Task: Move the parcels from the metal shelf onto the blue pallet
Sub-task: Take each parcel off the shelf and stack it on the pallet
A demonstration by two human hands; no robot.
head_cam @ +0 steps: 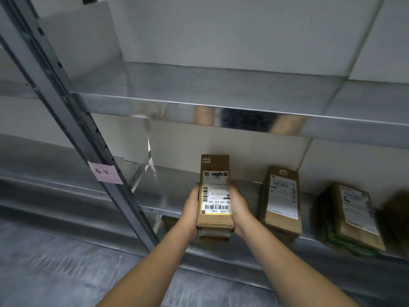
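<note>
Left hand [190, 209] and right hand [238, 206] clamp 1 parcel [215, 196] between curled fingers at the shelf [155, 189] edge. Right of the right fingers wait a second parcel [281, 200] and third parcel [354, 216]; the pallet is unseen, so most work likely remains

We see a metal shelf [174, 187] of shiny steel boards on a grey slotted upright [73, 120]. On its lower board lie two brown labelled parcels, the nearer parcel [281, 202] and the farther parcel [354, 216], side by side but apart. A pink note [105, 172] sticks to the upright.
</note>
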